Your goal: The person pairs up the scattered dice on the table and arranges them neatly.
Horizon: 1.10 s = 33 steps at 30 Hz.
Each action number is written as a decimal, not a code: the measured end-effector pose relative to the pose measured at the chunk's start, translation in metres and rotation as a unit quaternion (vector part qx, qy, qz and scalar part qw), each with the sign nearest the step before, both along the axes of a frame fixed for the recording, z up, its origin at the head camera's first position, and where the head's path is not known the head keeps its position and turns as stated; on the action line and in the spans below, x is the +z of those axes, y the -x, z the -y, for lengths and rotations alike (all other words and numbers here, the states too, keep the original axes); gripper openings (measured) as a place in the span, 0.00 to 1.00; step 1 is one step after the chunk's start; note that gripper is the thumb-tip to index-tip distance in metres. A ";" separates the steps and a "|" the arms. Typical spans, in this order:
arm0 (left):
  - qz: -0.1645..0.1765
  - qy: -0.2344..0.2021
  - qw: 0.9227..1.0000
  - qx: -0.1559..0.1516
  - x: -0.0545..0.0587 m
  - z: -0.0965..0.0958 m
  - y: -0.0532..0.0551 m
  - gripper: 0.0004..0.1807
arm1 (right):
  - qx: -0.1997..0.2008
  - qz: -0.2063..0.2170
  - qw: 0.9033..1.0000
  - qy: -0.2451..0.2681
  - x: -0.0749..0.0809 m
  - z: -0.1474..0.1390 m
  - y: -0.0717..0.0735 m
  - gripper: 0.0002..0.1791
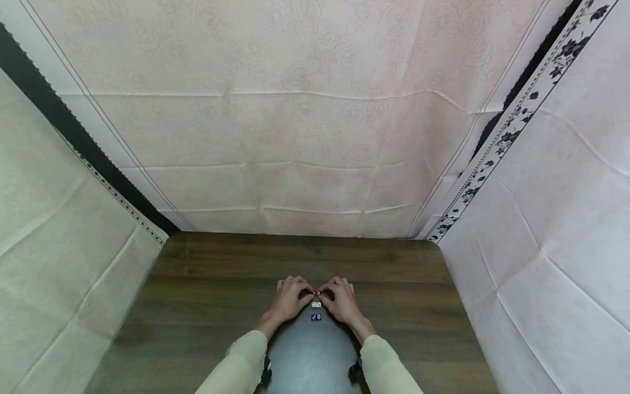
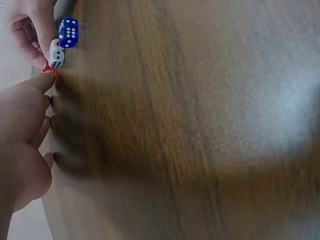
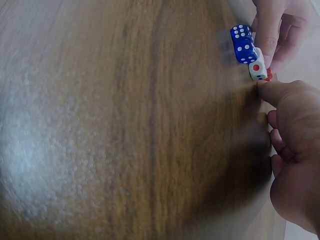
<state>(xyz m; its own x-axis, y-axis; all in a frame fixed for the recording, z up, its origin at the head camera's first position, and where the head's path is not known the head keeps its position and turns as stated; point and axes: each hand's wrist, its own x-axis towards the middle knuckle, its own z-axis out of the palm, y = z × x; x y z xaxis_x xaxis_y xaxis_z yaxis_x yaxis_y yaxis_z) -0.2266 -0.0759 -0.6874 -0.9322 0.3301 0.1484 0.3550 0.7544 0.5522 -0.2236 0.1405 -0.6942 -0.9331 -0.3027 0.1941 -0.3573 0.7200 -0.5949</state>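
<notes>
In the head view, my left hand (image 1: pixel 289 300) and right hand (image 1: pixel 342 302) meet over the table, thumbs and index fingers pinching the small red dice (image 1: pixel 318 293) from either side. Fingertips cover most of the red in both wrist views; a bit of a red die (image 2: pixel 47 66) shows at the left hand's fingertip. Closer to my body than the red lie white dice (image 1: pixel 316 305) with dark pips. A white die (image 3: pixel 257 70) shows one large red pip in the right wrist view. Nearest to me is a pair of blue dice (image 1: pixel 316 317) with white pips, side by side.
The brown wood-grain table (image 1: pixel 206 306) has rounded far corners, and light glares off its near part. Pale patterned cloths hang behind it (image 1: pixel 295 131) and along both sides, the right cloth (image 1: pixel 551 219) edged with a dark floral border.
</notes>
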 end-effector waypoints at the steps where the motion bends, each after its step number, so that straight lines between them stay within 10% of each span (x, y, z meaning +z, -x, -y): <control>1: -0.002 -0.001 1.000 0.000 0.000 0.000 0.000 0.06 | 0.001 0.000 1.000 0.000 0.000 0.000 0.000 0.06; 33: -0.019 0.009 1.000 0.006 -0.002 -0.003 -0.001 0.07 | -0.001 -0.011 1.000 -0.003 -0.005 -0.001 0.000 0.06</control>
